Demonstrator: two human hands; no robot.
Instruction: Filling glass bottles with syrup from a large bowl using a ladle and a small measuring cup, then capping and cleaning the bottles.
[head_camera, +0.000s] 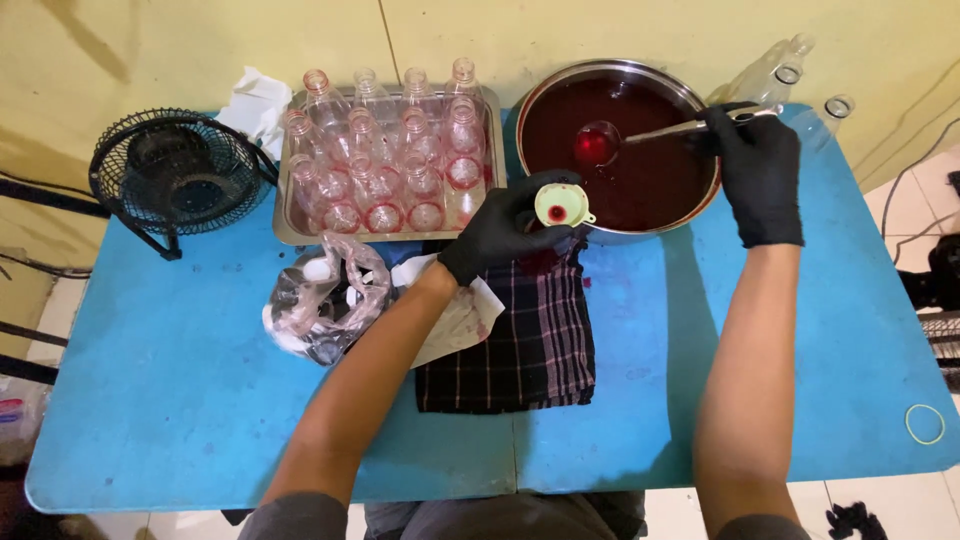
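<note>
Head view: I'm looking down on a blue tabletop (180, 400). My left hand (497, 228), in a black glove, is closing around the neck of a bottle hidden under a small pale funnel (562, 205), which is sitting just beside the pot (616, 145). My right hand (760, 175), also gloved, is gripping the handle of a ladle (598, 145) whose bowl is lying in the dark red liquid filling the pot. A checked cloth (520, 335) is lying under the funnel, stained red at its top edge.

Behind the left hand, a metal tray (290, 228) is holding a batch of clear bottles (385, 150); each seems to be carrying only a little red at the bottom, so I'm judging the filling as barely begun, with the pot still nearly full. More empty bottles are lying beyond the pot at the far right corner. A crumpled plastic bag (325, 300) is sitting near my left forearm, a small black fan (175, 175) is standing at the left, and a rubber band (924, 423) is lying at the right edge.
</note>
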